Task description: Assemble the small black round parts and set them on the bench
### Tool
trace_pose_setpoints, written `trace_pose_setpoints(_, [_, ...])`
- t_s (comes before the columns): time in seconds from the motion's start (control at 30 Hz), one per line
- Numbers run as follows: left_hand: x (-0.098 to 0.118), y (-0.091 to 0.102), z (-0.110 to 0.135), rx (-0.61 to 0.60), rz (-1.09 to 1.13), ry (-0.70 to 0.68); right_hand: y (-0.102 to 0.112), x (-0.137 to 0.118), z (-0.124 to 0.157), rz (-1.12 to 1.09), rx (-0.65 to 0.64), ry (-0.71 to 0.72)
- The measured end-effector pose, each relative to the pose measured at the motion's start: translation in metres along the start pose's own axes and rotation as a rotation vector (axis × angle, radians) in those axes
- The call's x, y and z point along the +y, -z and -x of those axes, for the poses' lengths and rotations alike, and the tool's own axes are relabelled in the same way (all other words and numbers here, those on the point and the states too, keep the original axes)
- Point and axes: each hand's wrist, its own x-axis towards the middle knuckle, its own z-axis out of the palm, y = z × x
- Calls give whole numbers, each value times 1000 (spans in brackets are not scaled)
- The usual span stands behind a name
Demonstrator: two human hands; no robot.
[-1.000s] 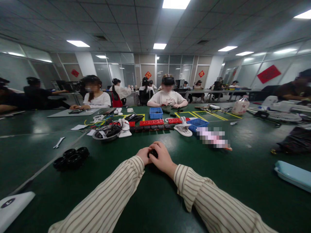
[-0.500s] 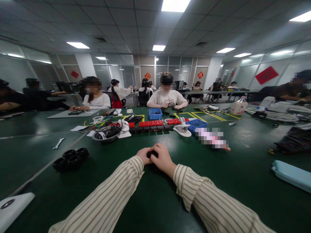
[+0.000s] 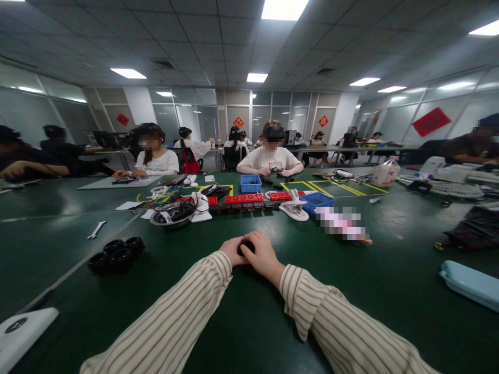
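My left hand (image 3: 233, 250) and my right hand (image 3: 263, 255) meet over the green table, both closed around a small black part (image 3: 246, 248). Only a dark, rounded bit of it shows between the fingers, so its kind is hidden. The right fingers curl over its top, while the left hand grips its left side. Off to the left stands a cluster of black ring-shaped parts (image 3: 117, 255), glossy and hollow, touching one another.
Beyond my hands are red and black power strips (image 3: 244, 199), a white clamp base (image 3: 294, 208), blue bins (image 3: 250, 183) and a bowl of cables (image 3: 171, 215). A wrench (image 3: 96, 230) lies left, a light-blue case (image 3: 471, 283) right. A person (image 3: 271, 156) works opposite.
The black part seems slightly turned between my fingers, and my hands stay together in nearly the same place. The whole view has shifted a little.
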Motion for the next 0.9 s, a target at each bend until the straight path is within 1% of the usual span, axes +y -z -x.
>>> trace_pose_setpoints(0.13, [4,0,1,8,-16,3,-2,2,0,18,10,-29])
trace_pose_setpoints(0.27, [3,0,1,-3,-13,-1,-2,1,0,27,21,-26])
trace_pose_setpoints(0.37, [-2,-1,0,-18,-7,4,-2,1,0,11,15,17])
trace_pose_setpoints(0.5, [-9,-2,-2,-29,0,12,0,1,1,-35,-32,101])
trace_pose_setpoints(0.6, [-11,-3,-3,-22,1,15,1,-1,1,-60,-35,127])
trace_pose_setpoints(0.77, [-8,-3,-2,-4,-17,-1,1,-2,1,-55,53,57])
trace_pose_setpoints(0.9, [-3,-2,0,17,-53,3,-1,2,0,0,83,-26])
